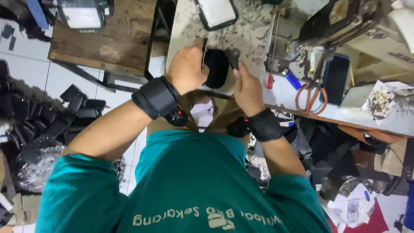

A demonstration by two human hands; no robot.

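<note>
My left hand (186, 67) grips the left side of a small black rounded case (216, 68) that rests at the near edge of a speckled white worktable (250, 32). On the case's right side my right hand (246, 88) is closed and pinches a small dark part at the case's upper right. Both wrists wear black bands. My teal shirt fills the lower frame.
Orange-handled scissors (311, 96), a blue lighter (294, 80) and a dark phone (335, 77) lie on the table to the right. A sewing machine (345, 21) stands at the far right. A wooden bench (108, 39) and a pile of black cases (51, 116) sit on the floor to the left.
</note>
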